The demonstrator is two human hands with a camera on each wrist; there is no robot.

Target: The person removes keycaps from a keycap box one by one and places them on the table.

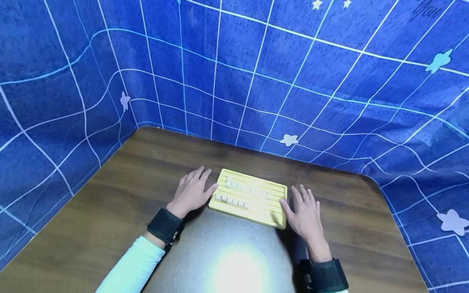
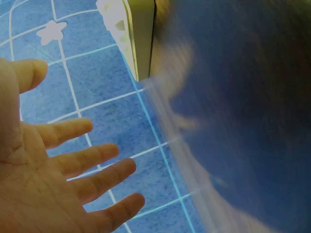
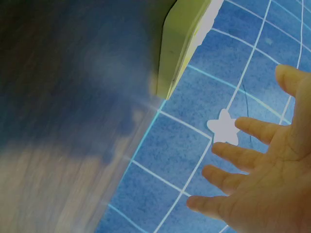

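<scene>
A shallow yellow tray (image 1: 261, 213) with raised ridges lies slightly askew on the table in the head view. Small white cube-like pieces stand in it in two rows: an upper row (image 1: 229, 183) and a shorter lower row (image 1: 229, 200) towards the left. Beside the tray's left edge is my left hand (image 1: 189, 193), fingers spread, thumb tip close to the rim. My right hand (image 1: 305, 211) is at the right edge, also spread, its thumb tip at or over the rim. Whether either thumb touches cannot be told. Both wrist views show empty palms and the tray's side wall (image 2: 142, 41) (image 3: 174, 53).
The brown wooden table (image 1: 121, 191) has a bright glare spot (image 1: 238, 268) near its front. Behind and at the sides hangs a blue curtain (image 1: 234, 81) with white grid lines and star shapes. Black bands (image 1: 165, 225) sit on both wrists.
</scene>
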